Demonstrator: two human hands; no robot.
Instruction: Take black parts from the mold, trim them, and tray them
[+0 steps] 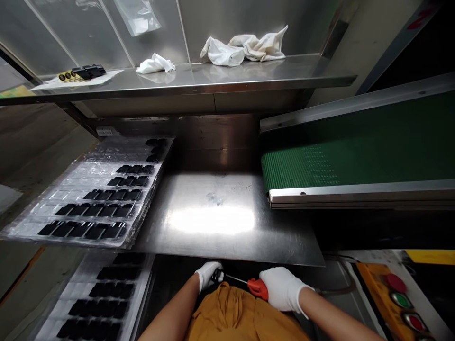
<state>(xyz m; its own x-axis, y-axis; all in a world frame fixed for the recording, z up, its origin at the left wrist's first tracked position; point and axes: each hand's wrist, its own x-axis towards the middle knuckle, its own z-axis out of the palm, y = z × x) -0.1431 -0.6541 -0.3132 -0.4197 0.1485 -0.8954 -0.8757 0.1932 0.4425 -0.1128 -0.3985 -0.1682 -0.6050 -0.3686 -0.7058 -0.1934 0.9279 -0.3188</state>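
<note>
Both of my hands wear white gloves and are close to my body, below the front edge of the steel table (220, 251). My left hand (208, 275) is closed on a small black part (217, 275). My right hand (282, 288) is wrapped round the red handle of a tool (258, 288). The tool's thin metal shaft points left, and its end is at or near the black part; whether they touch is too small to tell.
Clear trays (71, 189) with rows of black parts lie at the left, more trays (80, 293) below. A green conveyor (355, 142) stands at the right, above a button box (387, 298). White cloths (223, 52) lie on the upper shelf (199, 80).
</note>
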